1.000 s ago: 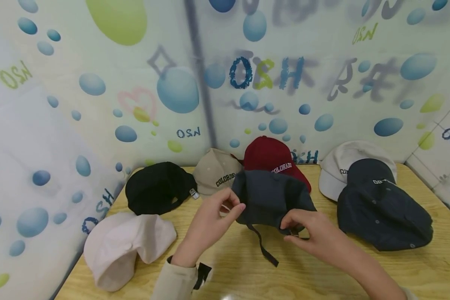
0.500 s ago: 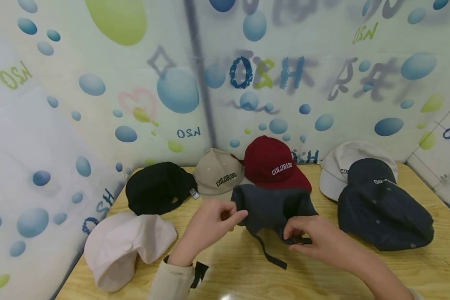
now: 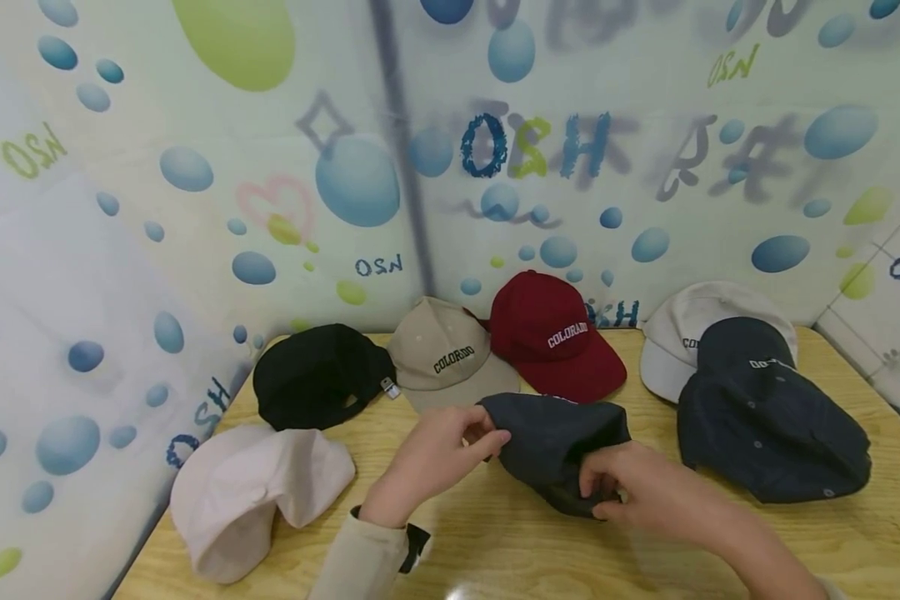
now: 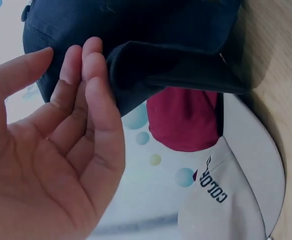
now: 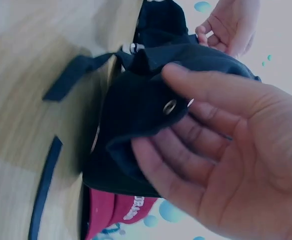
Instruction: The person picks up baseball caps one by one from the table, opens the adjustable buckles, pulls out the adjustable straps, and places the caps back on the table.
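A dark navy baseball cap (image 3: 547,450) is between both hands, just above the table, its opening partly toward the right. My left hand (image 3: 435,454) pinches its left edge; in the left wrist view, thumb and fingertips meet the cloth. The right hand (image 3: 645,492) pinches the lower right edge near a metal eyelet (image 5: 169,106), thumb on one side and fingers on the other. A loose strap (image 5: 76,75) dangles from the cap in the right wrist view. Right behind it stand a red cap (image 3: 543,333) and a beige cap (image 3: 442,350), both lettered.
A black cap (image 3: 318,375) and a pale pink cap (image 3: 232,492) lie on the left of the wooden table (image 3: 495,558). At the right, another navy cap (image 3: 765,425) overlaps a light grey cap (image 3: 735,304). A printed cloth wall (image 3: 450,225) closes off the back.
Both hands have lowered the navy cap toward me, and its crown has tilted. The strap that hung below it is now out of sight in the head view. The red cap shows more fully.
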The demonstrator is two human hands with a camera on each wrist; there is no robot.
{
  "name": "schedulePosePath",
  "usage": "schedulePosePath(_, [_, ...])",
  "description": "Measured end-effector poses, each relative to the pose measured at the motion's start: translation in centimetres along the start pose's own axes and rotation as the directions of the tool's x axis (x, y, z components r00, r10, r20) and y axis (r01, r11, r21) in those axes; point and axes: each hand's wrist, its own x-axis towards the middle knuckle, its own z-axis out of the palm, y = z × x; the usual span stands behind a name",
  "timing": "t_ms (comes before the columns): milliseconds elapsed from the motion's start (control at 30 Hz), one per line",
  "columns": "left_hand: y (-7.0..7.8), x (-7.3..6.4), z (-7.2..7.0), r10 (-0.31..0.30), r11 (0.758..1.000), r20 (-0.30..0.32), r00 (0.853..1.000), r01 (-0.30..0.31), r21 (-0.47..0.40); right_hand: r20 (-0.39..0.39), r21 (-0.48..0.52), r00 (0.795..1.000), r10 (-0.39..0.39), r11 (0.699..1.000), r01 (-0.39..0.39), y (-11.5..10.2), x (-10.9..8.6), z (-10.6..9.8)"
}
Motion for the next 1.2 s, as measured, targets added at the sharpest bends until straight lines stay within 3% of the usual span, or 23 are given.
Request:
schedulePosePath(133, [0.4,0.1,0.6,0.027,0.999,0.036,0.999,-0.026,-0.020,-0.032,-0.105,0.989,0.142,0.984,-0.144,0.4,-0.6,-0.6])
schedulePosePath(233, [0.9,0.0,1.1,0.050,0.998,0.101,0.994,-0.046,-0.032,-0.071,-0.155,0.968,0.240,0.956,-0.248,0.9,-1.0,-0.9])
schedulePosePath(333, [1.6,0.0,1.7,0.075,0.997,0.184,0.980,-0.068,-0.045,-0.119,-0.190,0.950,0.289,0.932,-0.308,1.8,-1.4,-1.2])
schedulePosePath(433, [2.2,0.0,2.2,0.150,0.988,0.287,0.946,-0.150,-0.020,-0.196,-0.260,0.936,0.293,0.904,-0.338,3.0,-1.6,-1.5])
schedulePosePath(567, [2.7,-0.1,2.5,0.254,0.961,0.411,0.875,-0.276,-0.006,-0.370,-0.428,0.917,0.151,0.848,-0.312,4.8,-1.7,-2.1])
schedulePosePath(600, [2.8,-0.1,2.5,0.267,0.957,0.428,0.864,-0.289,-0.013,-0.403,-0.465,0.908,0.111,0.830,-0.307,5.2,-1.7,-2.3])
schedulePosePath(667, [2.7,-0.1,2.5,0.274,0.955,0.438,0.856,-0.296,-0.019,-0.443,-0.509,0.894,0.063,0.803,-0.309,6.1,-1.6,-2.9])
schedulePosePath(767, [2.2,-0.1,2.3,0.260,0.961,0.417,0.871,-0.275,-0.023,-0.421,-0.500,0.901,0.102,0.803,-0.324,6.9,-1.6,-4.0])
schedulePosePath(933, [1.2,0.0,1.1,0.165,0.985,0.358,0.919,-0.170,-0.017,-0.347,-0.446,0.912,0.218,0.817,-0.365,7.0,-2.0,-5.7])
schedulePosePath(1067, [0.2,0.2,-0.1,0.124,0.992,0.284,0.951,-0.126,-0.011,-0.354,-0.407,0.898,0.262,0.821,-0.400,6.5,-2.4,-6.4])
schedulePosePath(1200, [-0.9,0.6,-1.3,0.088,0.996,0.162,0.983,-0.090,0.000,-0.378,-0.390,0.888,0.263,0.824,-0.410,6.2,-2.7,-6.7])
